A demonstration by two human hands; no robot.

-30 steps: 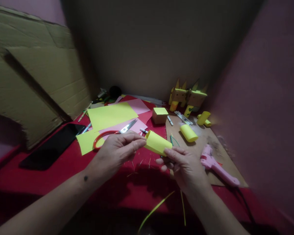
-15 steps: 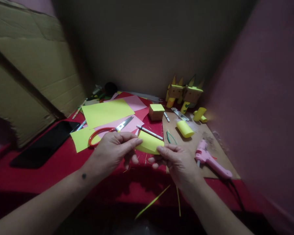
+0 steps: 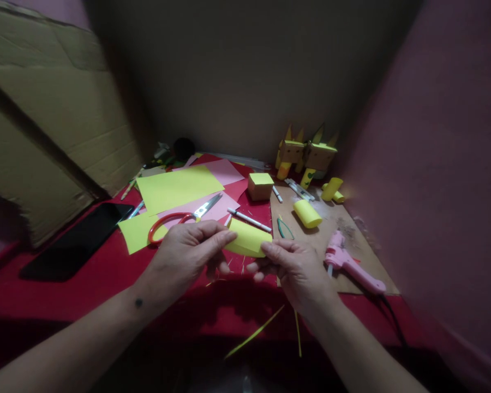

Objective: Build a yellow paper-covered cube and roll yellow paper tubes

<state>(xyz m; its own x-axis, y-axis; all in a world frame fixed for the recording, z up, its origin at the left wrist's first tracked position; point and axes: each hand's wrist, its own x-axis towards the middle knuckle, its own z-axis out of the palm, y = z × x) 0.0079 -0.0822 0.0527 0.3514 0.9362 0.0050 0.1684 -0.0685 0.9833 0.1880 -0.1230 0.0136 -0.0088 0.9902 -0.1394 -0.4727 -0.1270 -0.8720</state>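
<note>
A small curved piece of yellow paper point(image 3: 247, 239) is held between both hands above the red cloth. My left hand point(image 3: 196, 248) pinches its left end with thumb and fingers. At its right end, my right hand point(image 3: 288, 262) grips the lower corner the same way. Just behind the paper lies a white marker point(image 3: 249, 219). Red-handled scissors point(image 3: 172, 221) rest partly open behind my left hand, on pink and yellow sheets point(image 3: 180, 188). Beyond the marker stands a small cardboard box point(image 3: 261, 186) with a yellow top.
On the cardboard mat point(image 3: 323, 243) at right are a yellow paper tube point(image 3: 307, 213) and a pink glue gun point(image 3: 352, 265) with its cord. Two box-headed figures point(image 3: 306, 155) stand at the back. A black phone-like slab point(image 3: 77, 240) lies left, beside a cardboard panel point(image 3: 57, 120).
The view has shifted very slightly. Both hands keep hold of the yellow paper in nearly the same pose.
</note>
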